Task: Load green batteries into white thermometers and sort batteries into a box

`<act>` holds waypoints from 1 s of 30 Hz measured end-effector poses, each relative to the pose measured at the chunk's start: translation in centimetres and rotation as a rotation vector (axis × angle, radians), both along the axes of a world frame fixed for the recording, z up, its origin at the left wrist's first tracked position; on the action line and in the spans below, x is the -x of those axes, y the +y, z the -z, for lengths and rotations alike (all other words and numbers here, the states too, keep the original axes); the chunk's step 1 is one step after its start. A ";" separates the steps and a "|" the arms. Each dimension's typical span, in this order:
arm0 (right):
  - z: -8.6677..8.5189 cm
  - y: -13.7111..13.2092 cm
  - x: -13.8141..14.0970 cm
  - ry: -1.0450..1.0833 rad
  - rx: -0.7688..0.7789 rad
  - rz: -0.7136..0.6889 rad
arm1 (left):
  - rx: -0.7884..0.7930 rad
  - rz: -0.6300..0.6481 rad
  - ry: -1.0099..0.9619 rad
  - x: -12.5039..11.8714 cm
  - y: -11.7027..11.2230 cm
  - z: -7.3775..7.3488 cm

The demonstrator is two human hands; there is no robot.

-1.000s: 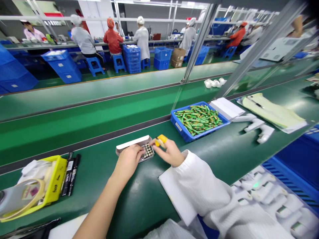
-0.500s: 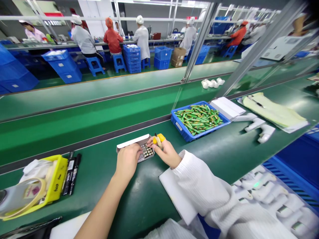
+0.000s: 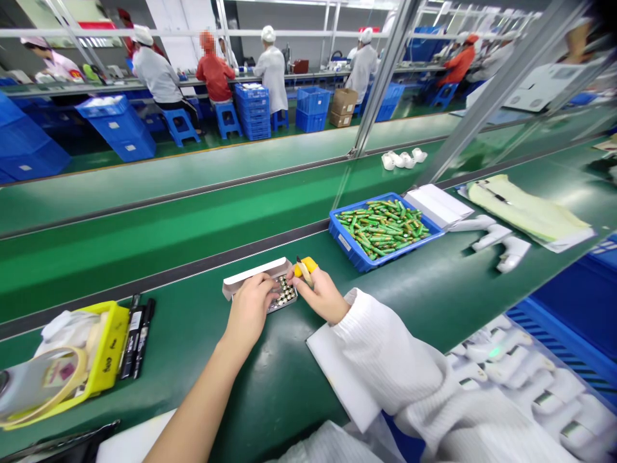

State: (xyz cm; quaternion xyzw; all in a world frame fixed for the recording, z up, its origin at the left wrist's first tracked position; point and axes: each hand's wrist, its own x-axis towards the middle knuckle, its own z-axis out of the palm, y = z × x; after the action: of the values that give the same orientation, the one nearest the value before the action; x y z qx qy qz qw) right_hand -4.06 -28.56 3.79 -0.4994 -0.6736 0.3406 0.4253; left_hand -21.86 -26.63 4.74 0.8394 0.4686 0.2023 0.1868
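Observation:
A small white open box (image 3: 260,272) lies on the green bench, its long flap raised along the far side. Upright batteries (image 3: 285,293) stand in its right part, their metal ends showing. Over the box's left part bends my left hand (image 3: 250,305); its fingers are curled down among the battery places and their tips are hidden. My right hand (image 3: 322,294) is closed at the box's right end, fingertips by the batteries. A small yellow tool with a dark tip (image 3: 305,266) sticks up at its fingers; its exact kind is unclear.
A blue tray (image 3: 355,256) of green batteries (image 3: 385,226) stands behind my right hand. White devices (image 3: 513,254) lie farther right. At left are a yellow basket (image 3: 112,344) and black markers (image 3: 143,337). A white pad (image 3: 337,373) lies under my right sleeve. Co-workers sit across the line.
The view has shifted slightly. My left fingers have moved a little within the box and look more spread over it. My right hand stays at the box's right end.

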 end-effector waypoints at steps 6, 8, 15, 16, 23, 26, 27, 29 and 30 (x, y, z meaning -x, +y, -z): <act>-0.2 -0.1 0.1 0.020 -0.003 -0.004 | 0.128 0.079 0.044 -0.5 0.0 -0.4; -0.3 -0.1 0.1 0.019 0.002 0.001 | 0.143 0.086 0.078 -0.7 -0.1 -0.5; -0.2 -0.1 0.2 0.045 -0.002 0.008 | 0.238 -0.047 -0.105 -0.4 -0.1 -1.0; -0.1 -0.2 0.1 0.035 -0.011 0.011 | 0.235 -0.078 -0.147 -0.2 0.0 -1.1; 0.1 -0.8 0.4 0.027 0.072 -0.110 | 0.381 -0.285 -0.692 -0.1 0.1 -2.1; 0.3 -1.0 1.0 0.019 0.174 -0.134 | 0.474 -0.325 -0.838 -0.1 0.0 -2.3; 0.4 -1.1 1.2 0.035 0.198 -0.135 | 0.509 -0.333 -0.883 -0.1 0.0 -2.3; 0.7 -1.1 1.4 0.095 0.226 -0.138 | 0.577 -0.335 -0.961 -0.1 0.1 -2.4; 0.8 -1.0 1.4 0.134 0.236 -0.141 | 0.607 -0.332 -0.985 -0.1 0.1 -2.4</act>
State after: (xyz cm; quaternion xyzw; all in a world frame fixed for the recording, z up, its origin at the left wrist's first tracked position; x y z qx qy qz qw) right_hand -5.50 -29.58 3.04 -0.4733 -0.6325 0.4790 0.3827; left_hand -21.75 -26.49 7.16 0.4717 0.4887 0.4511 0.5789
